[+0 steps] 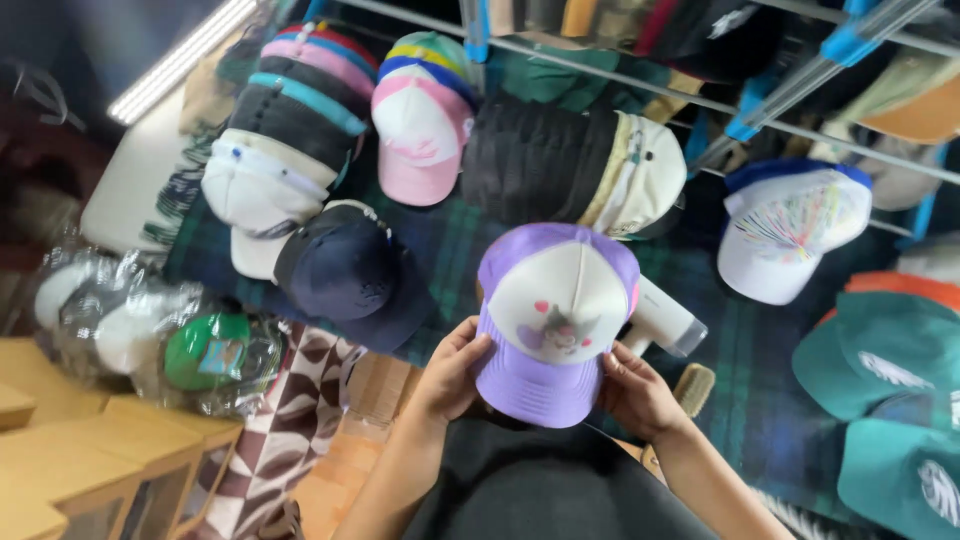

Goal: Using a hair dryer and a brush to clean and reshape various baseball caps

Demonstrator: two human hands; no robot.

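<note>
Purple cap [553, 318] with a white front panel and a small cartoon print is sitting at the centre of the view, held up above a dark green plaid cloth [740, 370]. Left hand [450, 372] is gripping the brim's left edge, fingers curled under and thumb lying on top. Right hand [640, 395] is clasping the brim's right edge in the same way; both hands are closed on the cap, brim pointing toward the person.

Just behind the cap, a white handheld device [662, 322] is lying on the cloth, partly hidden by the crown. A wooden brush [694, 388] is resting beside the right hand. A navy cap [345, 272] is lying to the left, a pink and white cap [420, 135] further back, and a white cap with a blue brim [790, 240] to the right. Teal caps [885, 360] are stacked at the right edge. Plastic-wrapped caps [150, 335] are lying at the left, near light wooden boxes [90, 460].
</note>
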